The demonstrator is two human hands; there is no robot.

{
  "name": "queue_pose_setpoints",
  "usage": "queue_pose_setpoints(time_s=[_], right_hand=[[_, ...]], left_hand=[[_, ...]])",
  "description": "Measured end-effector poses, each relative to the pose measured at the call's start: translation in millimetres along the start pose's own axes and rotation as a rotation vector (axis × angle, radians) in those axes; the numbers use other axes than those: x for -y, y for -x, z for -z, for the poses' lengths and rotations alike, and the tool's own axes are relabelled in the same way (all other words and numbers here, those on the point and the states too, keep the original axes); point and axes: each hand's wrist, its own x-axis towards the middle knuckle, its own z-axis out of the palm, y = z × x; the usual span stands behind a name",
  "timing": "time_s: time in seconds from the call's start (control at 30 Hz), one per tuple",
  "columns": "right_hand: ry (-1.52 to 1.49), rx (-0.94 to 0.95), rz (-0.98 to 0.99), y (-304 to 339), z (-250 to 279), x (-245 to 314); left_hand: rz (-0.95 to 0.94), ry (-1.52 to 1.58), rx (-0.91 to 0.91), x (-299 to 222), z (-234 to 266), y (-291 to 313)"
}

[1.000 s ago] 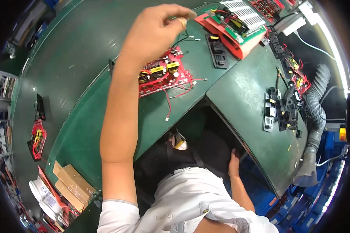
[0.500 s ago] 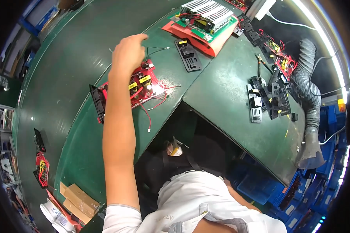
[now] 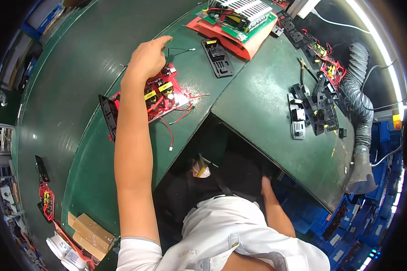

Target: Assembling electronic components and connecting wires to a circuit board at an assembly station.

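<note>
My left hand (image 3: 148, 58) reaches over the far end of a red circuit board (image 3: 176, 97) fitted with yellow-labelled transformers and a black end panel (image 3: 107, 117). Its index finger is stretched out to the right, apart from the thumb side; the other fingers curl down and are partly hidden. Nothing shows in its grasp, and whether it touches the board I cannot tell. Red wires trail from the board's near right side. A thin black wire (image 3: 182, 49) runs out beside the hand. My right hand (image 3: 266, 185) hangs low beyond the table edge, its fingers lost in the dark.
A black slotted panel (image 3: 220, 63) lies right of the board. Behind it, a silver-cased unit (image 3: 246, 11) rests on an orange sheet (image 3: 248, 53). Several black panels (image 3: 321, 110) are heaped at right, near a grey flexible duct (image 3: 356, 81). Cardboard (image 3: 92, 232) sits at lower left.
The view has shifted slightly. My right forearm and hand have come further into sight beyond the table edge. My left hand stays over the board's far end.
</note>
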Motion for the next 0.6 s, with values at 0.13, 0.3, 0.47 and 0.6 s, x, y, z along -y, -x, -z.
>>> queue_pose_setpoints(time_s=[0.13, 0.3, 0.47, 0.6], right_hand=[[0.000, -0.113, -0.088, -78.9, 63.4, -44.7], [0.085, 0.045, -0.022, 65.4, 10.5, -24.0], [0.638, -0.059, 0.412, 19.6, 199.4, -241.7], [0.460, 0.322, 0.131, 75.6, 191.0, -236.3]], left_hand=[[-0.065, 0.046, 0.064, -22.2, -11.0, -23.4], [-0.010, -0.272, 0.111, -3.2, -11.5, 15.0], [-0.161, -0.122, -0.045, -25.5, -5.9, -8.9], [-0.143, 0.149, 0.033, -7.4, 22.6, 0.4]])
